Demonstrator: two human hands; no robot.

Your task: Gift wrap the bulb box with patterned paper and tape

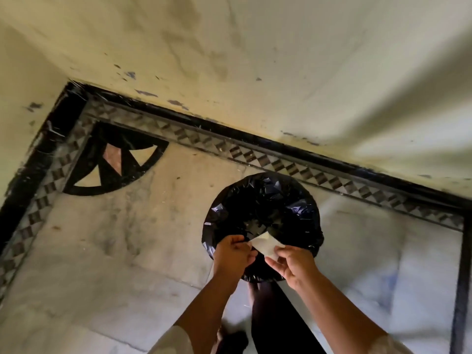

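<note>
- while both hands hover over a bin lined with a black bag (263, 213), they share a small pale scrap of paper (265, 245).
- left hand (233, 255) pinches its left corner, fingers curled.
- right hand (293, 265) pinches its lower right edge.
- the scrap is plain, off-white, slightly creased.

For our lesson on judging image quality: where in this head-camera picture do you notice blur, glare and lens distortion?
Head view: streaky motion blur smears the wall at upper right; small glints shine on the black bin liner; the wide-angle lens bends the floor border; hands and the pale paper scrap stay fairly sharp.
</note>
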